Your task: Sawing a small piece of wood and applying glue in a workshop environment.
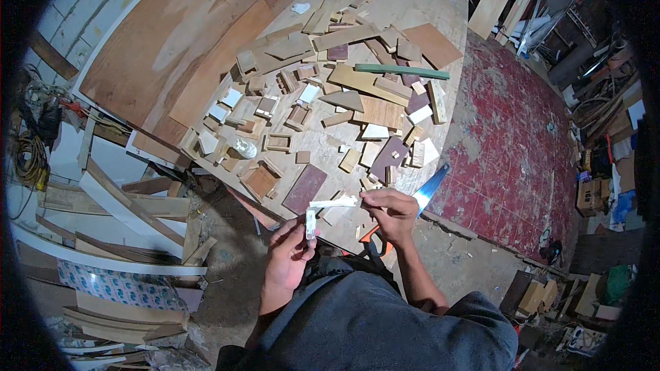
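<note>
Close to the near edge of the table, my left hand grips a small white block standing upright between thumb and fingers. A narrow pale strip reaches from above that block toward my right hand, whose fingers are pinched at its far end. Whether strip and block are joined, I cannot tell. Under my right hand lies a handsaw with an orange handle; its blue-lit blade sticks out past the wrist. Left of the hands, a maroon board piece lies flat.
Many wood offcuts cover the plywood table, among them a green strip and small open wooden boxes. A white bottle stands at the left. Large plywood sheets lean left; red tiled floor lies right.
</note>
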Demonstrator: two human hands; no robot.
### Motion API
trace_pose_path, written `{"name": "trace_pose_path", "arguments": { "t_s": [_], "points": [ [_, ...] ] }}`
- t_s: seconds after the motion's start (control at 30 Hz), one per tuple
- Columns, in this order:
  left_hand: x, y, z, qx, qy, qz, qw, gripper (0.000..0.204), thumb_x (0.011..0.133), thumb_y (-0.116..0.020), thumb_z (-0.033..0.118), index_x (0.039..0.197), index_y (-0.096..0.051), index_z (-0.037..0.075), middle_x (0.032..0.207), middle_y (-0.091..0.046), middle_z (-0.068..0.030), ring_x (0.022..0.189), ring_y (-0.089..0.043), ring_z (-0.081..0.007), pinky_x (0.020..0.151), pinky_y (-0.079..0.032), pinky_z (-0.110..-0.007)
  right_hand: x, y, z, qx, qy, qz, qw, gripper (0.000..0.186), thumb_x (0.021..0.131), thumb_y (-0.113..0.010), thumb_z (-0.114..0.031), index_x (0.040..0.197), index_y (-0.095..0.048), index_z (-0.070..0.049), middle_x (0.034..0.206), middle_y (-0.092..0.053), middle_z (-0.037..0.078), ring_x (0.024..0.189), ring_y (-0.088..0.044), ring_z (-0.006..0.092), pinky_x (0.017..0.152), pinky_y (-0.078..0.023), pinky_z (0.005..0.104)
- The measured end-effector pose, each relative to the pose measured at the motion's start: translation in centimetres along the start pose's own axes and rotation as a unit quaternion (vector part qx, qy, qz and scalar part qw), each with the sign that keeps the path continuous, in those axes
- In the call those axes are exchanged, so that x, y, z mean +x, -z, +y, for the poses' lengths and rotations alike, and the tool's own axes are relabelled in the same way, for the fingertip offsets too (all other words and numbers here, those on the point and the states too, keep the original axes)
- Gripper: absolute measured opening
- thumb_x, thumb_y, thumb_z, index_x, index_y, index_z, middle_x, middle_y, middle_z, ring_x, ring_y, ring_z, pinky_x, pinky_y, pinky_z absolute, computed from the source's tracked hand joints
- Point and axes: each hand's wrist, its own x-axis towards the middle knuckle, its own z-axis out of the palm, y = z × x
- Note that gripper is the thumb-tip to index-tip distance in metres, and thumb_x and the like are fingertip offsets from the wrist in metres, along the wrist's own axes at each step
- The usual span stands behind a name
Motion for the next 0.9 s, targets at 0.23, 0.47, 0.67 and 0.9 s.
{"name": "trace_pose_path", "arguments": {
  "t_s": [0.23, 0.47, 0.67, 0.9],
  "points": [
    [0.7, 0.2, -0.3, 0.013, -0.03, -0.017, 0.999, 0.027, 0.095, -0.061, 0.013, 0.119, -0.064, 0.003, 0.092, -0.069, -0.0103, 0.073, -0.06, -0.0141, 0.055, -0.042, -0.024, 1.3, -0.2, -0.4, 0.027, 0.062, -0.098, 0.993, 0.016, 0.076, -0.074, 0.009, 0.09, -0.075, 0.002, 0.092, -0.075, 0.015, 0.086, -0.074, 0.0232, 0.077, -0.058, 0.0303],
    [0.2, 0.2, -0.2, 0.016, -0.023, 0.004, 1.0, 0.025, 0.094, -0.062, 0.012, 0.117, -0.067, 0.003, 0.092, -0.07, -0.0109, 0.073, -0.061, -0.0133, 0.056, -0.043, -0.024, 1.5, 0.0, 0.1, 0.045, 0.019, -0.017, 0.999, 0.018, 0.075, -0.074, 0.009, 0.092, -0.075, 0.002, 0.092, -0.075, 0.015, 0.086, -0.074, 0.023, 0.075, -0.058, 0.0291],
    [-0.4, 0.3, -0.3, 0.019, -0.037, -0.007, 0.999, 0.02, 0.096, -0.059, 0.013, 0.113, -0.064, 0.003, 0.095, -0.068, -0.0131, 0.073, -0.06, -0.0145, 0.054, -0.04, -0.023, 1.6, -0.6, -1.1, -0.004, 0.086, -0.127, 0.988, 0.018, 0.076, -0.075, 0.007, 0.092, -0.076, 0.0, 0.093, -0.075, 0.015, 0.085, -0.074, 0.0227, 0.075, -0.058, 0.0286],
    [-1.1, 0.9, -0.1, 0.022, -0.047, -0.005, 0.999, 0.02, 0.097, -0.057, 0.013, 0.113, -0.064, 0.002, 0.095, -0.068, -0.0136, 0.074, -0.059, -0.0142, 0.055, -0.041, -0.024, 1.4, -1.1, -2.1, 0.038, 0.051, -0.071, 0.995, 0.019, 0.074, -0.076, 0.007, 0.091, -0.077, 0.0, 0.091, -0.075, 0.014, 0.083, -0.074, 0.0209, 0.075, -0.059, 0.0287]
  ]
}}
